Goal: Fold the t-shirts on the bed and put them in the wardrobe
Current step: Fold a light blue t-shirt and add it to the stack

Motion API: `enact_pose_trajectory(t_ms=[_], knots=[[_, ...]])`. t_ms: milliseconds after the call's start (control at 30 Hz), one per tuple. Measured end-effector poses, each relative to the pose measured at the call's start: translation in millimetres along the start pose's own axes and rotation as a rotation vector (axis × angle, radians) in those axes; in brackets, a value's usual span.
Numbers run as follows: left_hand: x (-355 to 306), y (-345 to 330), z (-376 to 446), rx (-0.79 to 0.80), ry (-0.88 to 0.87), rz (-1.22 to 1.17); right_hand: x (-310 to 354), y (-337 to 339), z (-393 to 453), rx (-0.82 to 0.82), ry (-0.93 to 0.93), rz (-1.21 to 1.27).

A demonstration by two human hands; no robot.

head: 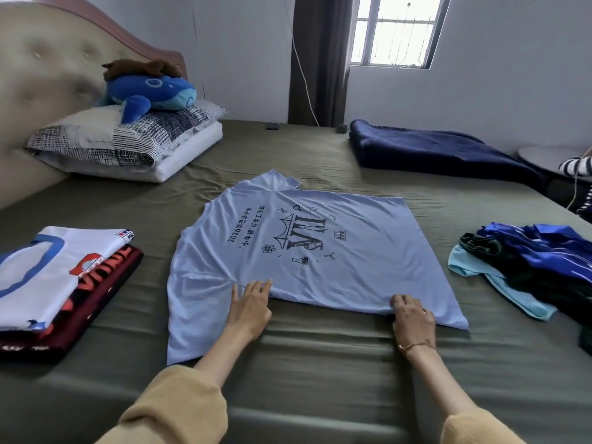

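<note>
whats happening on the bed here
A person is folding a light blue t-shirt spread on the bed. The left hand lies flat on its near edge; the right hand grips that edge. Two folded shirts are stacked to the left, and an unfolded pile waits on the right.

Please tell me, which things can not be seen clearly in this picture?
- Wardrobe: nowhere in the head view.
- Red t-shirt: print mostly covered by the white folded t-shirt on it.
- Unfolded pile: cut by the right edge, count unclear.
- Light blue t-shirt: near hem folded under; right hand hides its fingertips there.
</note>
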State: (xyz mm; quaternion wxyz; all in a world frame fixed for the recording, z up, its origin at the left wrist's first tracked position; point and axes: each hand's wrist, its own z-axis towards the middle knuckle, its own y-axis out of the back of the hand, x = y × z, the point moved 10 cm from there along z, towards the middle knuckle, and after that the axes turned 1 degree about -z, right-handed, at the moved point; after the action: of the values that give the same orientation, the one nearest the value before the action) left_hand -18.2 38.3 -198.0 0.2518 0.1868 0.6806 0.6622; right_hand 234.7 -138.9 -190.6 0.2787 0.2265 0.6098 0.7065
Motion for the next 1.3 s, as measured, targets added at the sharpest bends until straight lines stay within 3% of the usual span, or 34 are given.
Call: enact_pose_trajectory(t_ms=[200,600,900,1033,1300], knots=[[2.3,8.5,14.8,-0.05,0.006,0.135,-31.3,-0.5,11.8,0.015,-0.089,-0.052],[18.4,43.5,113.8,-0.044,0.265,0.015,-110.3,-9.1,80.6,0.031,-0.53,0.49],[15.9,32.6,202.9,-0.107,0.419,-0.167,-138.2,-28.5,164.4,-0.099,-0.59,0.736],[16.7,24.0,224.0,-0.179,0.455,-0.215,-150.0,-39.6,179.6,-0.105,-0.682,0.659],[21.1,7.1,239.3,-0.276,0.426,-0.169,-144.7,-40.7,190.6,-0.266,-0.575,0.413]])
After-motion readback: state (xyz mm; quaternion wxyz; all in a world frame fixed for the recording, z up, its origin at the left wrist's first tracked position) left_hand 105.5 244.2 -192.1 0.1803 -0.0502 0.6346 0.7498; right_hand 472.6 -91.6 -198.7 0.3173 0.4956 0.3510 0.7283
